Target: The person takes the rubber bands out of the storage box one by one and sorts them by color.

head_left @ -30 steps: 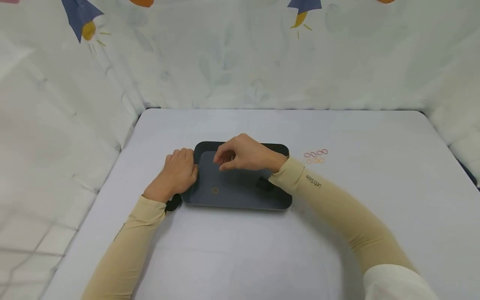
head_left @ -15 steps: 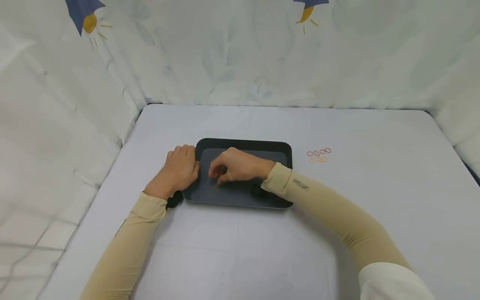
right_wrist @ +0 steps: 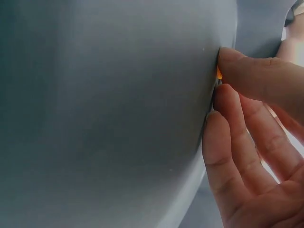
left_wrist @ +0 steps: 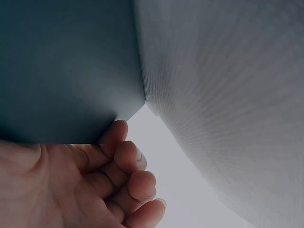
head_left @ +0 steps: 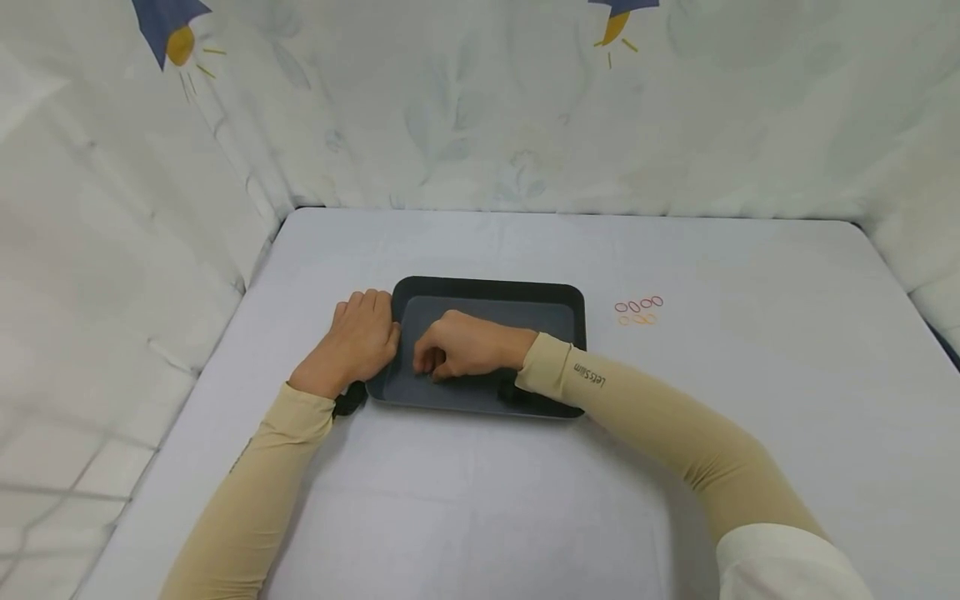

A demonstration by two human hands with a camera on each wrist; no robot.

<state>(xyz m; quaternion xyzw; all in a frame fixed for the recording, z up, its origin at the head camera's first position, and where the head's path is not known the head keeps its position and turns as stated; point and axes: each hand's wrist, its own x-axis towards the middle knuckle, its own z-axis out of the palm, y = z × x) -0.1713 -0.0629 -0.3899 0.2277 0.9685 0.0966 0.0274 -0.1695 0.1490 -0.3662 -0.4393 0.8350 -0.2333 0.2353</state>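
Observation:
A dark grey rectangular tray (head_left: 487, 288) lies on the white table. My left hand (head_left: 358, 342) holds its left side, with the fingers curled at the outer wall, as the left wrist view shows. Inside the tray, toward its left half, is my right hand (head_left: 468, 346), its fingertips down at the tray floor. An orange rubber band (right_wrist: 219, 72) shows as a small sliver between the thumb and the forefinger in the right wrist view, pinched there. The rest of that band is hidden by the fingers.
To the right of the tray, red rubber bands (head_left: 634, 307) lie in a row, with orange rubber bands (head_left: 638, 320) in a row just in front of them. A white patterned cloth (head_left: 480, 108) hangs behind the table.
My right hand has come down and toward the tray's front left, onto the rubber band that lay bare on the tray floor. My left hand stays at the tray's side.

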